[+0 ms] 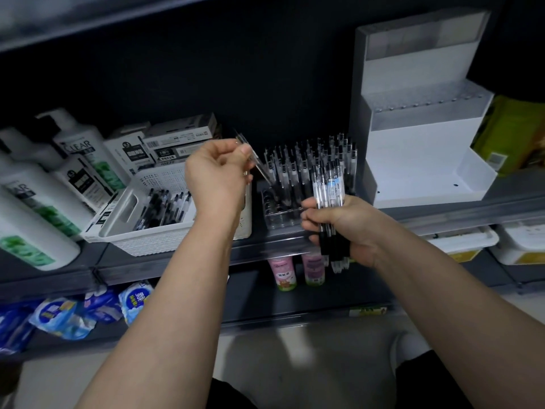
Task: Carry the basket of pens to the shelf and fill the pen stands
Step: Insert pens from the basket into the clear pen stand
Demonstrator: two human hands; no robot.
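Nearest to us, our right hand [348,228] grips a bundle [328,187] of clear pens with black grips. Its fingers [309,215] are curled tight round the lower halves, and the bundle stands upright in front of the shelf [165,264] edge. A little further off, our left hand [216,175] is raised above the right end of the basket [153,240]. Its thumb and fingers pinch one pen [259,166], which slants down to the right with its tip over the front left of the stand [280,219].

The white basket sits on the shelf just left of the stand, with loose pens [160,208] lying in it. The stand is clear plastic. Its back rows hold upright pens [309,160], and open cells show at the front.

Under the shelf edge we see two pink bottles [283,273] and blue packs [59,317]. White pump bottles [79,149] stand left of the basket, with grey boxes [177,137] behind it. Right of the stand is a white tiered display [418,160].
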